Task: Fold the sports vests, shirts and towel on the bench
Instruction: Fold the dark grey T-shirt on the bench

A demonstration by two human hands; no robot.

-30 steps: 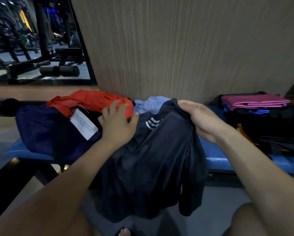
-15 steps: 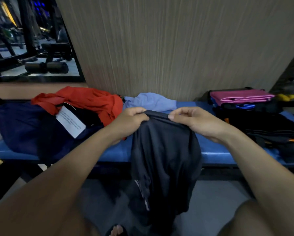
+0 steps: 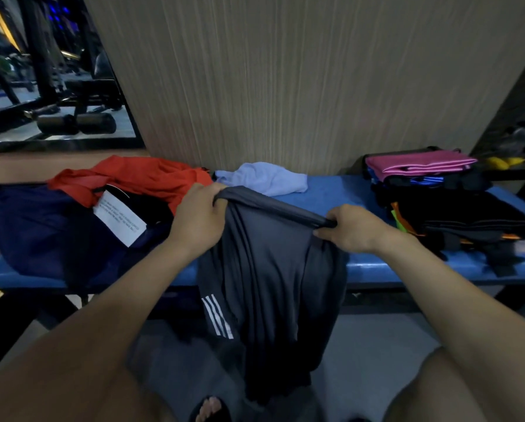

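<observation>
Dark grey garment (image 3: 270,269) with three white stripes, stretched by its top edge between left hand (image 3: 199,219) and right hand (image 3: 351,228), both gripping it, draped over the front edge of the blue worktop (image 3: 331,190). Unfolded pile (image 3: 72,214) left, folded stack (image 3: 431,190) right.

bare forearms (image 3: 109,324), bare knees, dark open-toed sandal (image 3: 211,409)
</observation>
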